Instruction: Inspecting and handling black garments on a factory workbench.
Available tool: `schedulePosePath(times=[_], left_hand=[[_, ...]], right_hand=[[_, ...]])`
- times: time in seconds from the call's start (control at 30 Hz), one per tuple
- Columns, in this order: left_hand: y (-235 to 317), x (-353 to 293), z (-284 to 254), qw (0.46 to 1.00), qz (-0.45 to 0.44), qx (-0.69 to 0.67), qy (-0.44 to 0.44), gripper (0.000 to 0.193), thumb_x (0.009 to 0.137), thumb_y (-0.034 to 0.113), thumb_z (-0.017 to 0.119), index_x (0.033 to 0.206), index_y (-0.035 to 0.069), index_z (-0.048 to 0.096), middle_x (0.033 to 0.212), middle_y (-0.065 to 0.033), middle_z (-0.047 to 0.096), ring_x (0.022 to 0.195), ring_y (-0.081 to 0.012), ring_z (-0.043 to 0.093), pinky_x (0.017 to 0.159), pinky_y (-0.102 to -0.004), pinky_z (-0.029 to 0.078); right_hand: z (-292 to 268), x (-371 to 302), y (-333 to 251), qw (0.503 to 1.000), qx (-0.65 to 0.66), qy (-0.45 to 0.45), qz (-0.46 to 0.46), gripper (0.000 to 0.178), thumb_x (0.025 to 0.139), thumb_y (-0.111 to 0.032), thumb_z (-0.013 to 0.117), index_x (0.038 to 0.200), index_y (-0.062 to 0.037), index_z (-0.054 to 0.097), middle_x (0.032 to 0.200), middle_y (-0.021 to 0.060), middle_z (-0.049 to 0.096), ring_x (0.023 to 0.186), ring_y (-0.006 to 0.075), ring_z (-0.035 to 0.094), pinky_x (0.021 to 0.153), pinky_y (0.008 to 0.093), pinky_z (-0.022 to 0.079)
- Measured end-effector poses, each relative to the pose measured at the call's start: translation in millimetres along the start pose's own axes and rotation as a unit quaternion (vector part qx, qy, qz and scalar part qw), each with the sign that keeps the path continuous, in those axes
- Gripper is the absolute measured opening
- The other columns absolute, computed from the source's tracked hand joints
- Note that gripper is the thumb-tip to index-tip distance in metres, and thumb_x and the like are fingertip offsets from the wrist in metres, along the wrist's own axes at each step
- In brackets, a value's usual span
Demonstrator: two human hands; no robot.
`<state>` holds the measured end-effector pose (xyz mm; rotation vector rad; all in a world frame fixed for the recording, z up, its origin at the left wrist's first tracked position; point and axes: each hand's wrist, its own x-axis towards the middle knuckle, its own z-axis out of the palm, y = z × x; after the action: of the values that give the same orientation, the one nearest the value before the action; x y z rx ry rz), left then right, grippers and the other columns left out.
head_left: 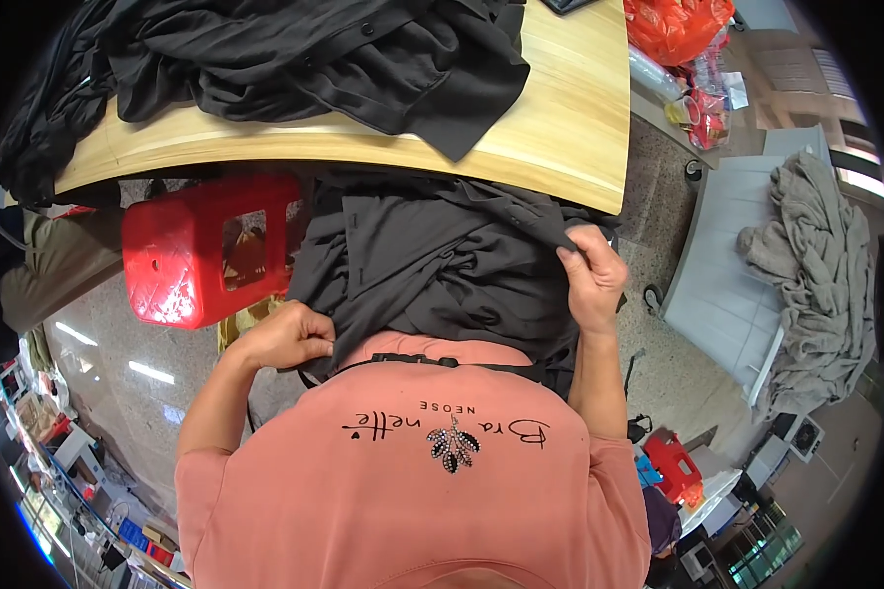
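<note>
A dark grey garment (pixel 442 255) with buttonholes along one edge is spread over my lap, below the table's front edge. My left hand (pixel 295 336) pinches its lower left edge near my waist. Up at the right, my right hand (pixel 595 275) grips another edge of the same garment between thumb and fingers, so the cloth is held out between both hands. More dark garments (pixel 314 59), one with a button showing, lie heaped on the wooden table (pixel 570 118) in front of me.
A red plastic stool (pixel 182 260) lies on its side left of my lap. At the right stands a pale grey wheeled cart (pixel 722 280) with a pile of grey cloth (pixel 820 265) on it. An orange-red plastic bag (pixel 678 27) sits beyond the table's right edge.
</note>
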<state>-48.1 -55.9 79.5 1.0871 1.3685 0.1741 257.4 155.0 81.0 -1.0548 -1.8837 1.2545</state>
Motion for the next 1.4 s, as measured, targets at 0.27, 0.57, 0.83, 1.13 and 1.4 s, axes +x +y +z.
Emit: schedulePosePath(times=[0.27, 0.57, 0.83, 1.13, 1.4], left_hand=[[44, 21, -16, 0.912, 0.184, 0.084, 0.358, 0.020, 0.068, 0.010, 0.067, 0.084, 0.002, 0.059, 0.080, -0.0141, 0.060, 0.075, -0.0316, 0.057, 0.065, -0.0358, 0.046], [144, 93, -17, 0.856, 0.377, 0.254, 0.247, 0.043, 0.054, -0.007, 0.050, 0.096, 0.002, 0.056, 0.090, -0.0134, 0.058, 0.088, -0.0303, 0.055, 0.078, -0.0377, 0.042], [170, -2, -36, 0.697, 0.578, 0.027, 0.422, 0.023, 0.057, -0.006, 0.053, 0.080, -0.002, 0.055, 0.066, -0.0125, 0.051, 0.056, -0.0264, 0.051, 0.051, -0.0336, 0.041], [162, -18, -32, 0.664, 0.592, -0.202, 0.410, 0.016, 0.081, 0.013, 0.059, 0.081, -0.001, 0.050, 0.072, -0.0087, 0.051, 0.061, -0.0185, 0.048, 0.057, -0.0317, 0.042], [185, -44, -72, 0.688, 0.638, -0.047, 0.343, 0.018, 0.074, 0.020, 0.056, 0.081, 0.003, 0.056, 0.080, -0.0081, 0.054, 0.071, -0.0192, 0.052, 0.062, -0.0314, 0.042]], right_hand=[[18, 4, -15, 0.974, 0.222, -0.042, -0.030, 0.008, 0.079, 0.000, 0.056, 0.084, 0.0058, 0.056, 0.082, 0.0090, 0.056, 0.080, 0.0184, 0.055, 0.090, 0.0391, 0.040], [-7, -7, -103, 0.923, 0.322, -0.131, -0.163, 0.011, 0.075, -0.002, 0.060, 0.074, 0.0066, 0.053, 0.067, 0.0148, 0.056, 0.060, 0.0251, 0.054, 0.062, 0.0379, 0.048], [-48, 6, -158, 0.813, 0.383, -0.246, -0.363, 0.009, 0.079, -0.001, 0.053, 0.072, 0.0015, 0.049, 0.067, 0.0153, 0.055, 0.064, 0.0285, 0.058, 0.057, 0.0402, 0.048], [17, 39, -73, 0.972, -0.018, -0.234, -0.019, 0.068, 0.058, -0.005, 0.070, 0.121, -0.0030, 0.044, 0.117, 0.0098, 0.048, 0.100, 0.0200, 0.051, 0.086, 0.0300, 0.039], [2, 44, -67, 0.989, -0.080, -0.043, -0.113, 0.016, 0.069, -0.002, 0.059, 0.084, 0.0013, 0.057, 0.080, 0.0120, 0.060, 0.073, 0.0220, 0.057, 0.064, 0.0296, 0.044]])
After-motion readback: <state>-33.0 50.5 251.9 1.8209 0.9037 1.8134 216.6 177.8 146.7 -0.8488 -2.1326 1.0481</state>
